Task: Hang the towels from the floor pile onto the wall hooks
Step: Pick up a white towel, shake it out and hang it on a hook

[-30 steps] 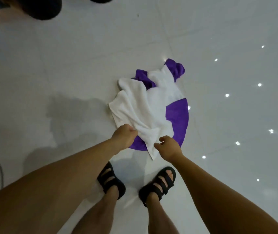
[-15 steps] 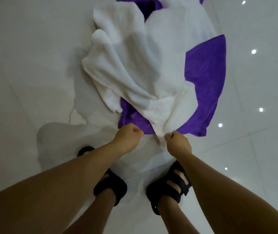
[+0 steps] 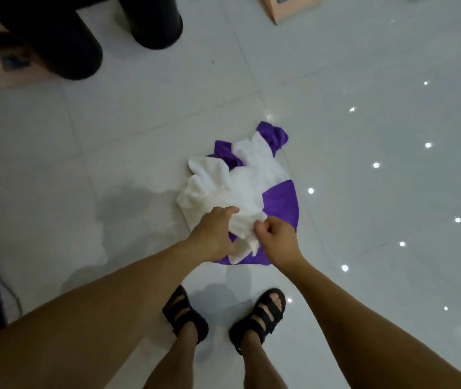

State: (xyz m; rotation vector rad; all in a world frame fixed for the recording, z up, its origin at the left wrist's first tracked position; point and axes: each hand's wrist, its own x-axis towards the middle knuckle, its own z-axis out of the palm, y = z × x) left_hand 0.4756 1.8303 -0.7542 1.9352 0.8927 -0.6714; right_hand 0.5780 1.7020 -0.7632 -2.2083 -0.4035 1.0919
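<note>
A: So, what does the left hand point(image 3: 212, 234) have?
B: A bunch of the white towel point(image 3: 240, 189), heaped on the floor point(image 3: 364, 248) just beyond its knuckles. The right hand point(image 3: 277, 237) pinches the same near edge.
A: Handling?
B: Soft, light, floppy, I'd judge. Gather the edge; the purple towel point(image 3: 282, 203) underneath may drag along.

White towel point(image 3: 240, 192) over purple towel point(image 3: 281, 203), pale glossy floor tiles point(image 3: 139, 136), black sandals point(image 3: 257, 315).

Dim, soft-focus view; ceiling lights glint off the glossy floor point(image 3: 364, 80), edges bowed.
</note>
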